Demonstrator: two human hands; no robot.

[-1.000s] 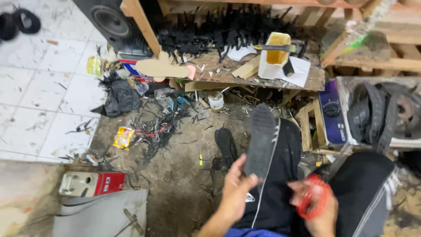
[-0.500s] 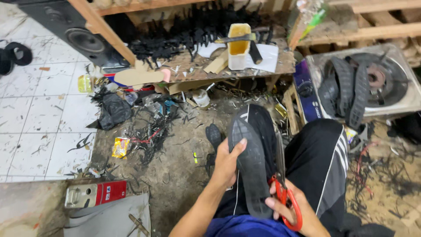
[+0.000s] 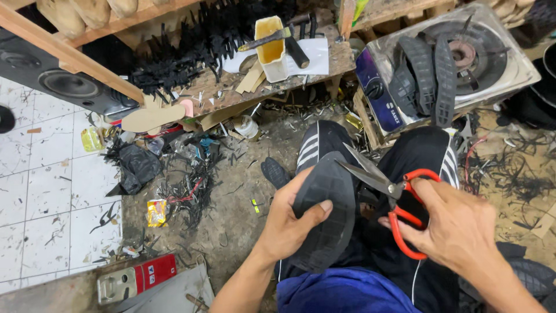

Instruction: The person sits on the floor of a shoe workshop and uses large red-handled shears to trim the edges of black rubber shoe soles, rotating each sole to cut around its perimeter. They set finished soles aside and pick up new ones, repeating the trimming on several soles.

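Gas stove point(image 3: 509, 64) far right, bearing three black soles | black shoe sole point(image 3: 327, 214) over the person's lap, centre near | left hand point(image 3: 289, 223) clamped on its left edge | right hand point(image 3: 457, 232) gripping red-handled scissors point(image 3: 394, 197), blades parted at the sole's right edge

One head-worn view — looking steeply down (close over the lap) toward a cluttered floor point(image 3: 231, 226).

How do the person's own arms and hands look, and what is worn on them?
Both forearms are bare: no sleeves reach them. The left hand and the right hand wear no gloves, and no rings, watch or bracelets are visible. The fingernails are short.
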